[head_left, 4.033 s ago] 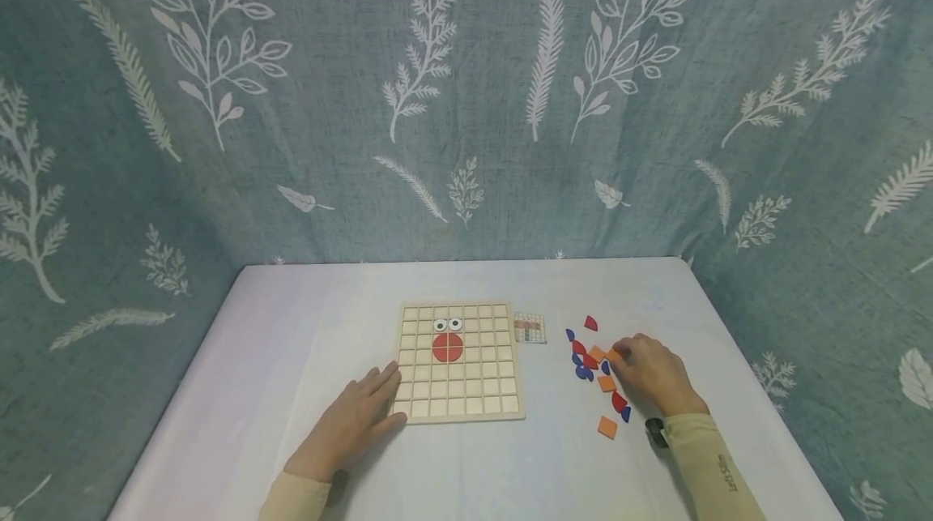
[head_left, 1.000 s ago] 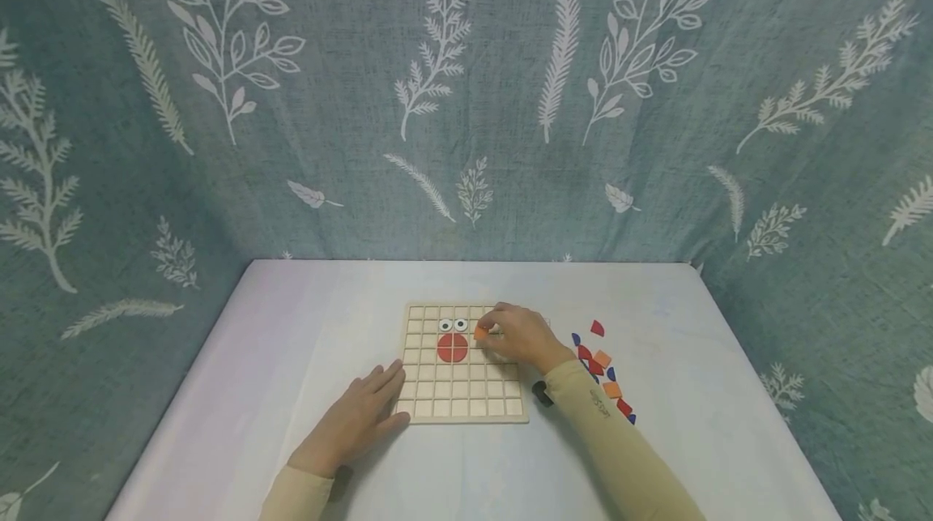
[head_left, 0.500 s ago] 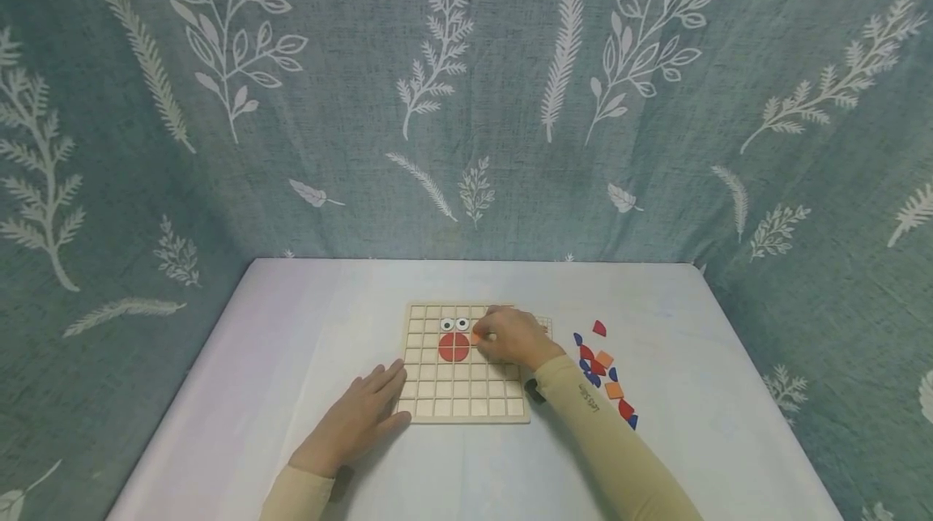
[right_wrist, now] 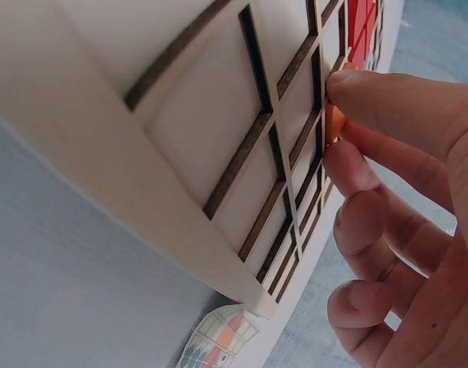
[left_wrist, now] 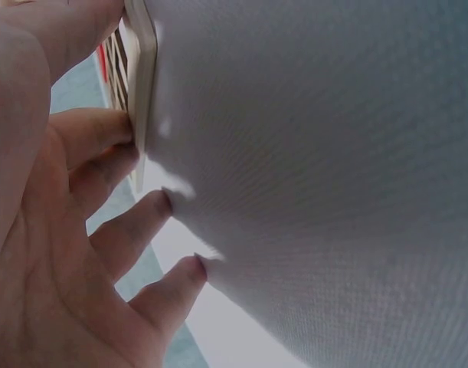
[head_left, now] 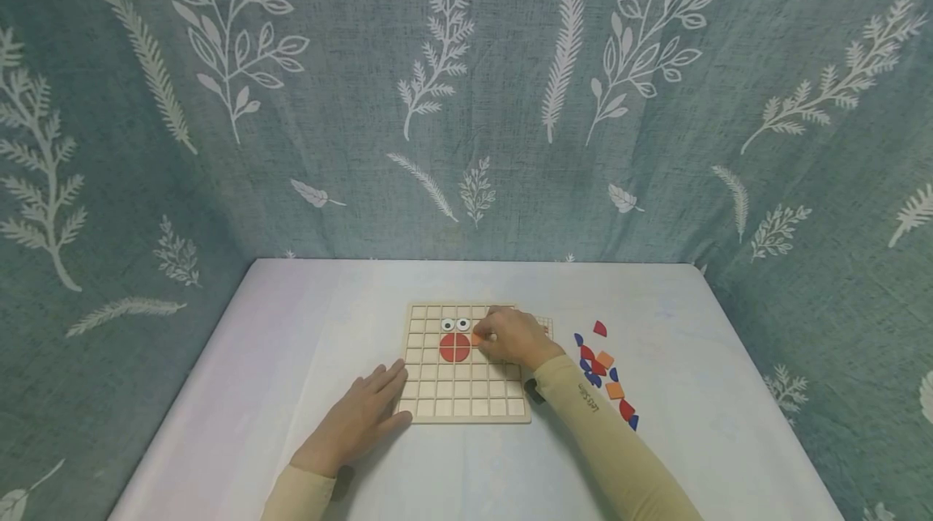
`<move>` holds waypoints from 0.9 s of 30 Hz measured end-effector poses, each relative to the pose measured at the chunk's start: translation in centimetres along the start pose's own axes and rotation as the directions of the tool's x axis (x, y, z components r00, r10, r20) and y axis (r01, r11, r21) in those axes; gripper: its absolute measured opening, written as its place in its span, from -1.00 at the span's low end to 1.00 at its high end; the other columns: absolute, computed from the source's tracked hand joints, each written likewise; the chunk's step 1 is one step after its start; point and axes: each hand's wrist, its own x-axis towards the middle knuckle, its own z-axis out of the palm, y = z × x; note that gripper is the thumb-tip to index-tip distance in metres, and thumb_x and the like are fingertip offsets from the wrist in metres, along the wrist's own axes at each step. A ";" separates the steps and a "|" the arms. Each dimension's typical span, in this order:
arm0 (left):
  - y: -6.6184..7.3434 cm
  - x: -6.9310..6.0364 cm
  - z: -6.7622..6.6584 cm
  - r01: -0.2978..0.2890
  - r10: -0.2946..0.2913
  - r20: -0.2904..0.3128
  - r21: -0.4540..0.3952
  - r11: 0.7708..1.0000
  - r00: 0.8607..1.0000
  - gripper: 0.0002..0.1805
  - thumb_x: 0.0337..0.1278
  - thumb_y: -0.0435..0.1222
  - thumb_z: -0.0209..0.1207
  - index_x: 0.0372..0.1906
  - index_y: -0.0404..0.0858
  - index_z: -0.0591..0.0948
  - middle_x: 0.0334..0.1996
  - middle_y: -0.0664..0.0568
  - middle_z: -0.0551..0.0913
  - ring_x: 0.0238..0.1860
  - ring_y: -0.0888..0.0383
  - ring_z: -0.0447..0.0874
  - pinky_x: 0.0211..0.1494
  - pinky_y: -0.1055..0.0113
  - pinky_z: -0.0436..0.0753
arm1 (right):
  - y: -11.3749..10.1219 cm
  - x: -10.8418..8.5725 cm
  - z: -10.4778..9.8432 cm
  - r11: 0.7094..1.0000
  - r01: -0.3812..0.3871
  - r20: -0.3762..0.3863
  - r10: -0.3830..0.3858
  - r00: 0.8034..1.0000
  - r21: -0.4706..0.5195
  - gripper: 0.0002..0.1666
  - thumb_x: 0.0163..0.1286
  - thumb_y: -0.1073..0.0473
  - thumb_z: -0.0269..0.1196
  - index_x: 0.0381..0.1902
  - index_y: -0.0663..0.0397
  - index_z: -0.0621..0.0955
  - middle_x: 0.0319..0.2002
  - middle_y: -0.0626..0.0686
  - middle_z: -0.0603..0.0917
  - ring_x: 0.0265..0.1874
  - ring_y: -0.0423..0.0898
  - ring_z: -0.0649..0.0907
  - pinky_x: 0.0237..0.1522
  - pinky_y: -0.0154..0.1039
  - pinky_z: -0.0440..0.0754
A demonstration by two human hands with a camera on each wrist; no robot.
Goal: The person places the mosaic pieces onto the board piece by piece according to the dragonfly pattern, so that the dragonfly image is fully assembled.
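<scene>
A wooden grid board [head_left: 466, 416] lies flat on the white table. Two round eye pieces [head_left: 448, 325] sit side by side in its upper cells, and a red disc of quarter pieces [head_left: 455, 348] lies just below them. My right hand [head_left: 513, 335] pinches an orange square tile [right_wrist: 337, 123] between thumb and fingers, at the cells right of the red disc. The tile is mostly covered by the fingers. My left hand [head_left: 357, 422] rests with extended fingers at the board's left edge; in the left wrist view its fingertips [left_wrist: 189, 272] touch the board side and table.
Right of the board lies a scatter of loose pieces: orange squares [head_left: 615, 390], red quarter pieces [head_left: 600, 329] and blue pieces [head_left: 594, 379]. A small printed pattern card [right_wrist: 218, 341] lies by the board's right edge, partly behind the right hand. Patterned curtains [head_left: 466, 100] surround the table.
My right hand has gone from the loose pieces at the right to the board, carrying an orange tile, and has lowered it beside the red disc. The left hand has stayed at the board's edge.
</scene>
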 end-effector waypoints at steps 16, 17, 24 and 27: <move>0.0 0.0 -0.3 0.013 -0.013 0.015 -0.016 1.000 1.000 -0.22 0.39 0.05 0.19 0.51 -0.31 0.32 0.56 -0.09 0.21 0.52 -0.23 0.17 0.52 -0.25 0.20 | -0.5 -0.3 -0.1 1.000 0.004 -0.005 -0.003 1.000 0.012 -0.82 0.38 0.09 0.38 -0.09 -0.16 0.81 -0.23 -0.16 0.65 -0.39 -0.25 0.54 -0.41 -0.34 0.57; 0.0 0.0 -0.3 0.013 -0.012 0.014 -0.014 1.000 1.000 -0.22 0.39 0.05 0.18 0.51 -0.31 0.32 0.55 -0.09 0.21 0.52 -0.23 0.17 0.52 -0.25 0.20 | -0.5 -0.3 -0.2 1.000 0.007 -0.004 -0.007 1.000 0.017 -0.83 0.39 0.09 0.37 -0.10 -0.15 0.81 -0.23 -0.15 0.65 -0.40 -0.24 0.53 -0.42 -0.34 0.57; 0.1 0.1 -0.3 0.005 -0.005 -0.004 -0.018 1.000 1.000 -0.23 0.39 0.05 0.19 0.49 -0.32 0.35 0.54 -0.11 0.24 0.50 -0.24 0.20 0.50 -0.27 0.21 | -0.3 -0.4 -0.2 1.000 0.016 -0.002 -0.016 1.000 0.016 -0.80 0.38 0.08 0.38 -0.07 -0.12 0.80 -0.19 -0.12 0.66 -0.36 -0.22 0.57 -0.36 -0.31 0.61; 0.2 0.1 -0.2 0.007 -0.007 0.002 -0.020 1.000 1.000 -0.23 0.39 0.05 0.18 0.50 -0.32 0.34 0.54 -0.10 0.24 0.51 -0.24 0.19 0.51 -0.26 0.21 | -0.1 -0.6 -0.2 1.000 0.011 -0.012 -0.011 1.000 -0.006 -0.74 0.36 0.05 0.38 -0.01 -0.11 0.79 -0.15 -0.11 0.67 -0.30 -0.21 0.61 -0.28 -0.27 0.67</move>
